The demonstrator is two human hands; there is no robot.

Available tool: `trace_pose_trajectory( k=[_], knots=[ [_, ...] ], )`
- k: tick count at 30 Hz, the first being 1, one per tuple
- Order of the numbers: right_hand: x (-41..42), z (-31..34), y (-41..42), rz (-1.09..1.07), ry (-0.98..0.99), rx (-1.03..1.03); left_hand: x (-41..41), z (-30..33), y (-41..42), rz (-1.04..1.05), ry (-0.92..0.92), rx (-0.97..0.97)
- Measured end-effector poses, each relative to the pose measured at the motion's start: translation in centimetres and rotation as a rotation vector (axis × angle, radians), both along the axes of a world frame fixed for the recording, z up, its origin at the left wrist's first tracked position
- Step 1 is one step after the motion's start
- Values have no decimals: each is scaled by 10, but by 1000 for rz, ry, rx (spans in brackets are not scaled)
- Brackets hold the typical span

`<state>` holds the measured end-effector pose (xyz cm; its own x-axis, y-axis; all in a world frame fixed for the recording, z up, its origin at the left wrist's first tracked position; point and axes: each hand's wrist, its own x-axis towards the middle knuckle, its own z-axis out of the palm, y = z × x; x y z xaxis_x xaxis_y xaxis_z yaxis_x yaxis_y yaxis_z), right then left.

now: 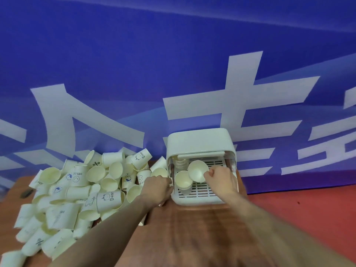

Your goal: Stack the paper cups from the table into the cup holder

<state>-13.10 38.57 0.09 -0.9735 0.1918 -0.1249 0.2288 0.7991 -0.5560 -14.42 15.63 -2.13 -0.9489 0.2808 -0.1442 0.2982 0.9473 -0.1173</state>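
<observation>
Right hand (219, 177) inside the cup holder (200, 145), fingers curled on a tilted paper cup (197, 170) above a short stack (183, 183), left hand (158, 187) at the holder's left edge, fingers hidden, grip unclear, loose cups (77, 189) heaped left of the holder on the wooden surface (192, 228), some blurred.

The cup holder (200, 166) stands on the worktop (192, 228), against the banner (173, 64) behind. A stack (184, 183) stands inside it. The loose cups (77, 189) lie heaped to its left.
</observation>
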Motion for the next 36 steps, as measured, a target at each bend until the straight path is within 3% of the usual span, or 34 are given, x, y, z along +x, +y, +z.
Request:
trace_pose_trajectory(
  k=[9, 27, 36],
  knots=[
    [6, 11, -30, 105, 47, 3, 12, 8, -27, 5, 60, 8],
    [-21, -37, -51, 69, -140, 50, -3, -33, -64, 80, -68, 7],
    [-12, -31, -56, 83, -138, 69, 9, -34, -76, 115, -81, 34]
  ],
)
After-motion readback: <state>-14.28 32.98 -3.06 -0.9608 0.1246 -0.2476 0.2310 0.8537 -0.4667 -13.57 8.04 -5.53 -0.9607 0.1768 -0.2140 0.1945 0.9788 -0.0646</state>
